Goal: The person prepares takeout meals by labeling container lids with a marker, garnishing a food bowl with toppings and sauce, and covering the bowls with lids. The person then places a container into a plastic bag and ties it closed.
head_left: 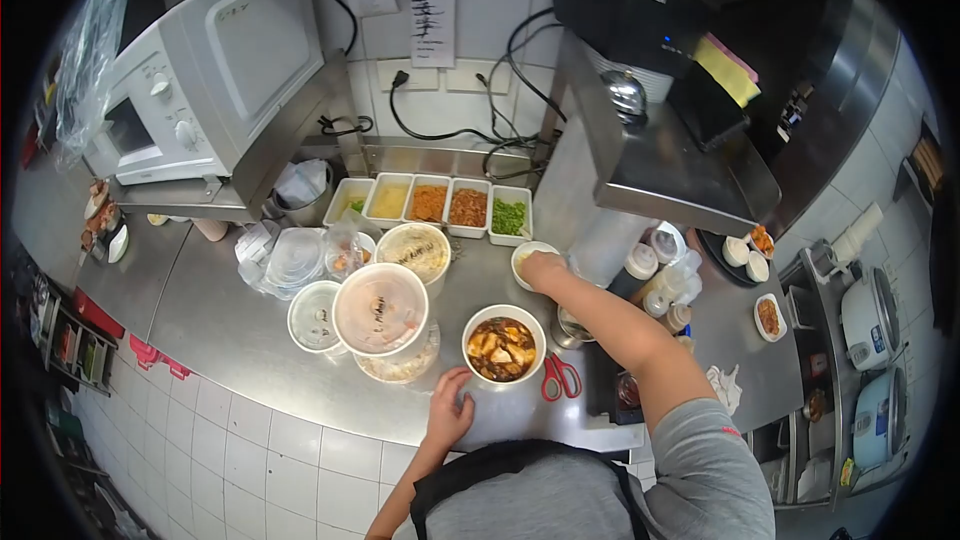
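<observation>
A white bowl (468, 338) of dark sauce with pale tofu-like cubes (503, 348) stands on the steel counter in front of me. My left hand (450, 410) rests at the counter's front edge, just lower left of that bowl, fingers loosely bent and apart, holding nothing. Reaching forward, my right hand (543, 272) dips its fingers into a small white bowl (519, 262) with something pale yellowish in it. The fingertips are hidden there, so any pinch of food cannot be made out. Red-handled scissors (561, 378) lie right of the tofu bowl.
White trays of chopped toppings (468, 208) line the back. Lidded tubs (381, 309) crowd the left, below a microwave (215, 70). Bottles (642, 262) stand right of my arm, under a raised steel shelf (690, 165). A small dish (770, 318) sits farther right.
</observation>
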The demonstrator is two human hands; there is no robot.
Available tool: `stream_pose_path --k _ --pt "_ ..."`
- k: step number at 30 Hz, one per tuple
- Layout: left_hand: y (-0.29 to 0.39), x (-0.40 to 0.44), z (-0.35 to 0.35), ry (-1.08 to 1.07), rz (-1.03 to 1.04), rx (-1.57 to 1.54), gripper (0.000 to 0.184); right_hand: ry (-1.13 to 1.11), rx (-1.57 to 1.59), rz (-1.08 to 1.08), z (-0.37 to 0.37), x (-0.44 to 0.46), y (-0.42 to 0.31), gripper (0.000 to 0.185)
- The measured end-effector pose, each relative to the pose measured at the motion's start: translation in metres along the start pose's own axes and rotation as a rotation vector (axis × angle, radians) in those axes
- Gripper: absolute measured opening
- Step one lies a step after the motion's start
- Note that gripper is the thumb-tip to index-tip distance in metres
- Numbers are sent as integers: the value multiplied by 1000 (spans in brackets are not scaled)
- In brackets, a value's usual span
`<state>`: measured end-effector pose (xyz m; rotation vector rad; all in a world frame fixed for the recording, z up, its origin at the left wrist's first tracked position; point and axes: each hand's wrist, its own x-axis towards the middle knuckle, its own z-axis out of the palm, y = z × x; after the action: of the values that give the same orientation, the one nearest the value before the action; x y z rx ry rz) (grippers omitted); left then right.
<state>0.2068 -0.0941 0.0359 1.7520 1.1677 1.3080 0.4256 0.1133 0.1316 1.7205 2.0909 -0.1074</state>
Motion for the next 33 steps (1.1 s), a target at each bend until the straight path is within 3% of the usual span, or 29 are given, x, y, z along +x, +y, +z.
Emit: stream_pose_path --k 19,25,27,29,30,32,33 --pt "-12 3 -5 -65 -15 -112 28 234 242 129 27 16 5 19" --pt "-13 2 -5 -66 -41 -141 28 377 288 34 35 22 19 17" --pt "-13 2 -7 -81 -50 -154 29 483 393 33 30 12 16 13" --pt "-15 2 -6 -71 -29 -148 29 540 715 -77 -1 -23 5 11" --pt "-14 2 -5 -72 -30 -149 29 539 715 -76 -6 -36 -1 11" --pt "-14 2 -5 -69 -49 -180 28 242 1072 -226 -6 -64 -22 10" --pt "-13 2 -5 -73 -50 -180 28 155 1116 -201 -14 -83 -34 9"
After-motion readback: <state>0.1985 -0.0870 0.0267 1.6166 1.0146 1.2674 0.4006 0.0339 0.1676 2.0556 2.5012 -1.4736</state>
